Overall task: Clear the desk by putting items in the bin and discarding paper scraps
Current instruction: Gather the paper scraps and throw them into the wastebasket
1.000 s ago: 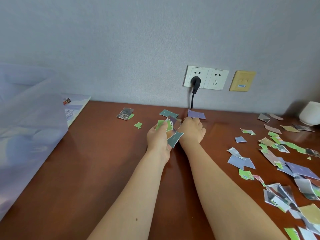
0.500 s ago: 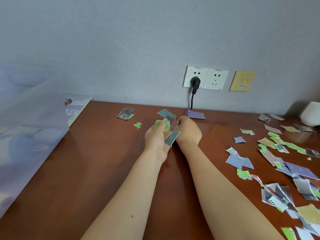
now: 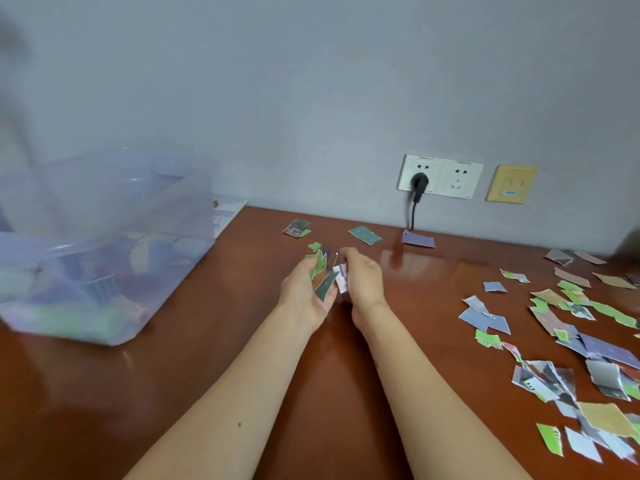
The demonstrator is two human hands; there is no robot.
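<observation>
- left hand: palm up above the table, mid-frame, fingers curled round a bunch of scraps (green, dark green, some print).
- right hand: just beside the left, back of hand to camera, fingers curled down. A pale scrap sits at its thumb side, against the bunch. Can't tell if it is pinched or only touching; the fingertips are hidden.
- bin: clear plastic, stands on the table far left, well apart from the hands. Blurred, with coloured stuff inside that is not readable.
- loose scraps: thick scatter over the right side of the table, mostly green, grey-blue and tan.
- a few more by the wall beyond the hands: photo scrap, small green scrap, teal scrap, purple scrap.
- booklet: flat on the table behind the bin, partly hidden by it.
- wall: double socket with a black plug in its left half, cord running down to the table edge.
</observation>
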